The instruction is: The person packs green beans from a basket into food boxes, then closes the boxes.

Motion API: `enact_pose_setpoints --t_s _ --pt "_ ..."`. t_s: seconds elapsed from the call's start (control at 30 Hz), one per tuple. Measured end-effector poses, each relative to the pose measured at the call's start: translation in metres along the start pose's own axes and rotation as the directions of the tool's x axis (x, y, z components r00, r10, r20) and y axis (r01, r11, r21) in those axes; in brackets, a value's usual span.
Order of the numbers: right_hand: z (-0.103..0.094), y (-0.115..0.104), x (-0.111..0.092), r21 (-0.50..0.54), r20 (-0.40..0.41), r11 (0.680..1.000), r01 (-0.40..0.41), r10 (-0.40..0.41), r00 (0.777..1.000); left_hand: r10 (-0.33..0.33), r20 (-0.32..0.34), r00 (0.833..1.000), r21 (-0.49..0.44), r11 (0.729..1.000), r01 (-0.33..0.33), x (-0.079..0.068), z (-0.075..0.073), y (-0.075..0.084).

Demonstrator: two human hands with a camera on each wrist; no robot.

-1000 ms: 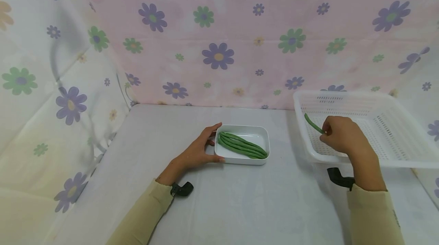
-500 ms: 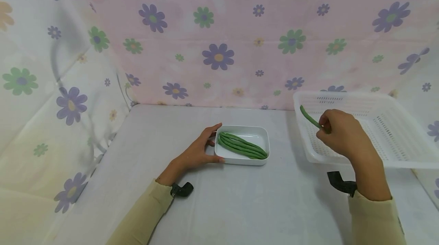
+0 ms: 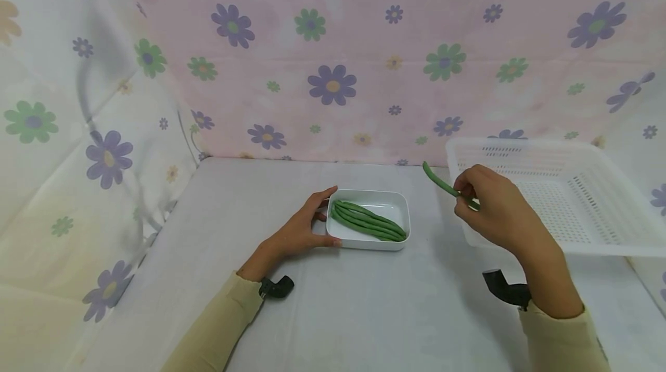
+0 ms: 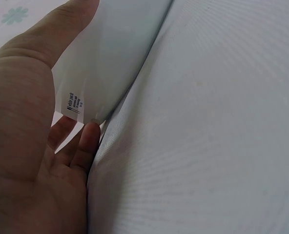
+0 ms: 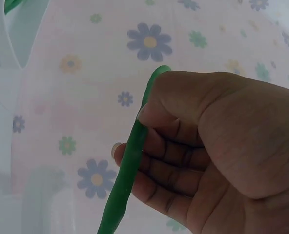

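Note:
My left hand holds the left end of a small white rectangular dish, its thumb along the front wall and its fingers at the back corner. Inside the dish lies a bunch of several green beans, side by side and slanting. Between thumb and fingers my right hand pinches a single green bean, held in the air at the basket's left edge, its free end pointing up and left. In the left wrist view the dish wall shows small dark printing near the fingers.
A white perforated plastic basket stands at the right, partly hidden by the right hand. White cloth covers the table. Flower-patterned cloth hangs behind and at both sides.
My right hand has moved left with the green bean, from over the basket to its left edge. The left hand and the dish have stayed in place.

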State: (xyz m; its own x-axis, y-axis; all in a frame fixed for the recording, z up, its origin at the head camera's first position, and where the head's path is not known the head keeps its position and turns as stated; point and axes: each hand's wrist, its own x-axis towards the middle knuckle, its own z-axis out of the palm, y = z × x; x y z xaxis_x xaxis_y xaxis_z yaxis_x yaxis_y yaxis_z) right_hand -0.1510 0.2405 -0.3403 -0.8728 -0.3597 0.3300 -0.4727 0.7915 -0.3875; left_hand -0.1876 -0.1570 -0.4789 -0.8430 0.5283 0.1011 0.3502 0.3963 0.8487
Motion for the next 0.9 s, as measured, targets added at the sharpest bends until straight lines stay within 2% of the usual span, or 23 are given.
enact_pose_setpoints --t_s 0.03,0.13,0.6,0.9 --pt "0.002 -0.002 0.0 0.007 -0.004 1.0 0.011 -0.011 1.0 0.002 -0.002 1.0 0.004 1.0 -0.002 0.001 0.001 -0.006" --pt "0.007 -0.008 0.002 0.034 -0.012 0.999 0.038 -0.037 0.999 0.008 -0.006 1.0 0.011 1.0 -0.008 0.002 0.001 -0.009" --pt "0.036 -0.034 0.017 0.137 -0.036 0.978 0.16 -0.157 0.987 0.015 0.001 1.0 0.037 0.999 -0.015 0.002 -0.002 -0.01" --pt "0.062 -0.043 0.027 0.286 -0.013 0.934 0.214 -0.219 0.976 0.028 -0.008 1.0 -0.009 1.0 -0.028 0.002 -0.001 -0.011"
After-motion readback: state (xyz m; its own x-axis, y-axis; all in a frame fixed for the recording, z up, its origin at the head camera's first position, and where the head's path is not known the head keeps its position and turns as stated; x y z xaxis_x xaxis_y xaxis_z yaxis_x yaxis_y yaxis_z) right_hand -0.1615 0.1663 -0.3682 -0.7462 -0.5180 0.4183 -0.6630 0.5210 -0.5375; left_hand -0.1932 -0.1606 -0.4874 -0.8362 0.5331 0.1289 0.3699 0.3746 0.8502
